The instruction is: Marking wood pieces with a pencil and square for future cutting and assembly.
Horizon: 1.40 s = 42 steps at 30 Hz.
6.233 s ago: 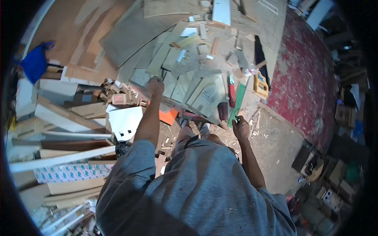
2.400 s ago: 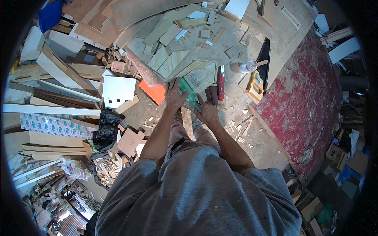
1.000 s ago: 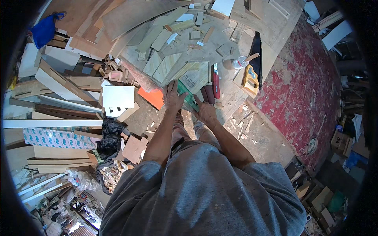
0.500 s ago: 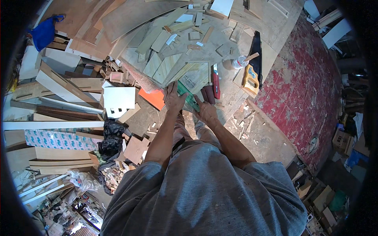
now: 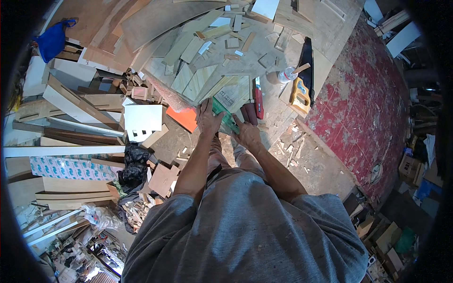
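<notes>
Green ruler [image 5: 229, 120] lies aslant between the two hands, along the near edge of a pale wooden panel [image 5: 239, 89] that reaches away from them over the worktable [image 5: 278, 101]; the left hand [image 5: 209, 118] rests at its far-left end, fingers laid out straight, thumb stretched across the green; the right hand [image 5: 247, 133] is at its near-right end with the fingers bent, and whether they are closed on the ruler, a small marking tool or nothing, I cannot tell. As for progress, a group of small squares is already drawn on the panel, just beyond the left fingertips and across the ruler from them; these seem to be outlines only, with no openings visible there, though at this size the finer lines may be lost; how much marking is left cannot be read from the view. Just beyond the right hand are dark rolls [image 5: 250, 114] and a red tool [image 5: 258, 99]; farther to its right lies a saw with a yellow handle [image 5: 300, 96], which neither hand touches; left of the left hand are an orange sheet [image 5: 182, 119] and, farther out, a white board [image 5: 143, 120] that does have square holes.
</notes>
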Each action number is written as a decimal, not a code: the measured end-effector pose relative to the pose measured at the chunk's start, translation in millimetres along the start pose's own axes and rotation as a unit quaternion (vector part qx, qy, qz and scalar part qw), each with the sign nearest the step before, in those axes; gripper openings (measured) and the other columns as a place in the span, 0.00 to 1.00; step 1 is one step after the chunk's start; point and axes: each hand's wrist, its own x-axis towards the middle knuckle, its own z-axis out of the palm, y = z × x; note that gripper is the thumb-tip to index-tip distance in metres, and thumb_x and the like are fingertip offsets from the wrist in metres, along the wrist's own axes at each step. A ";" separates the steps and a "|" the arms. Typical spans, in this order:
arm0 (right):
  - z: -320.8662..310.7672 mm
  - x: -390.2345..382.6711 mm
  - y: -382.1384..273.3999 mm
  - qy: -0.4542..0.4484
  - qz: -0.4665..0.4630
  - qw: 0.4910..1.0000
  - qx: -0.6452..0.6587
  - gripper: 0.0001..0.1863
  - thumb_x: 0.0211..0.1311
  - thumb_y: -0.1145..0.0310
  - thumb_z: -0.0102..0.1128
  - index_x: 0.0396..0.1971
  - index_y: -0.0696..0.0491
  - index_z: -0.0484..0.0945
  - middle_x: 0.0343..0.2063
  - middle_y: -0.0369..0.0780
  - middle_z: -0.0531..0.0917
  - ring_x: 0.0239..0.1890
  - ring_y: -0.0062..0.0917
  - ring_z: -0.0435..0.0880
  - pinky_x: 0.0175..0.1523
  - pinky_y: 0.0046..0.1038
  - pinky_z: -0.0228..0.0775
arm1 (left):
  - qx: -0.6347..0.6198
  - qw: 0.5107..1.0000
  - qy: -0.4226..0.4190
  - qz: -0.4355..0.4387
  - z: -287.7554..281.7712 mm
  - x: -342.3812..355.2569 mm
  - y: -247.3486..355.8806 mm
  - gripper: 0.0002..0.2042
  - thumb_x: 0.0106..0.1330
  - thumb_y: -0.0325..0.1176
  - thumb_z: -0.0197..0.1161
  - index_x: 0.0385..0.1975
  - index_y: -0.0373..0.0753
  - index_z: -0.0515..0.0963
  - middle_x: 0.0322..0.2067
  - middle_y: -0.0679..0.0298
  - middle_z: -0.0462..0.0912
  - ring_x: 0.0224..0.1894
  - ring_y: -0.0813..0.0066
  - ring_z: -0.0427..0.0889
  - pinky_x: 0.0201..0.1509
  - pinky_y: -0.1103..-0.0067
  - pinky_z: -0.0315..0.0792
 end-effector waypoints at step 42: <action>1.4 9.1 12.0 0.004 0.006 1.000 0.006 0.38 0.59 0.52 0.65 0.69 0.49 0.67 0.35 0.54 0.86 0.39 0.49 0.87 0.44 0.48 0.80 | -0.002 0.999 0.035 0.012 8.5 7.1 -0.1 0.46 0.48 0.49 0.79 0.69 0.41 0.67 0.68 0.55 0.69 0.69 0.42 0.64 0.74 0.55 0.59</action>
